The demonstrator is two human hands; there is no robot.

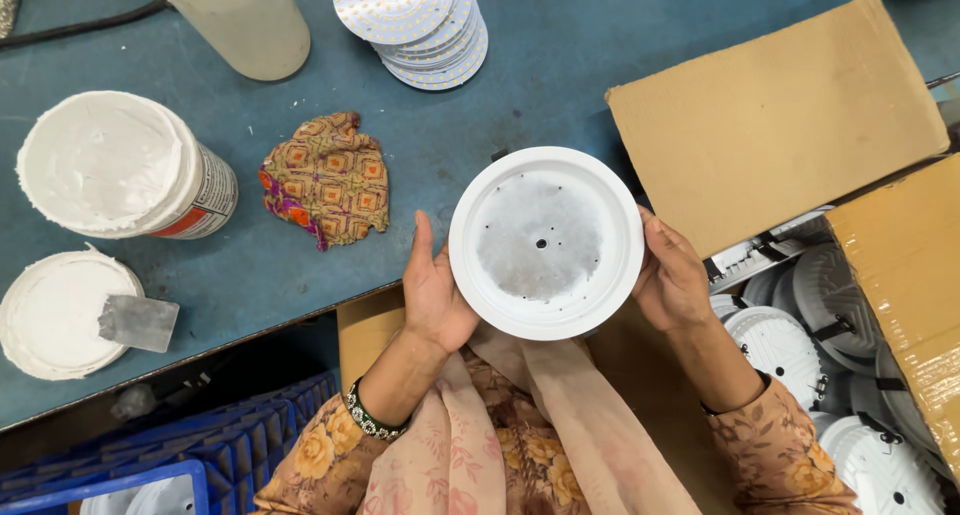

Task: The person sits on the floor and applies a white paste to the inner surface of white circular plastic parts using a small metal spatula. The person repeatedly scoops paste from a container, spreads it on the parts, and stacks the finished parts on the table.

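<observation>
Got the white round housing (546, 241) pinched by its rim between my left hand (434, 297) and right hand (672, 280), just over the blue table (520, 85) edge. Only edge grip, so it could slip into my lap.

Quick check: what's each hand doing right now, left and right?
Left hand: holding the left edge of the round white housing.
Right hand: holding the housing's right edge.
</observation>
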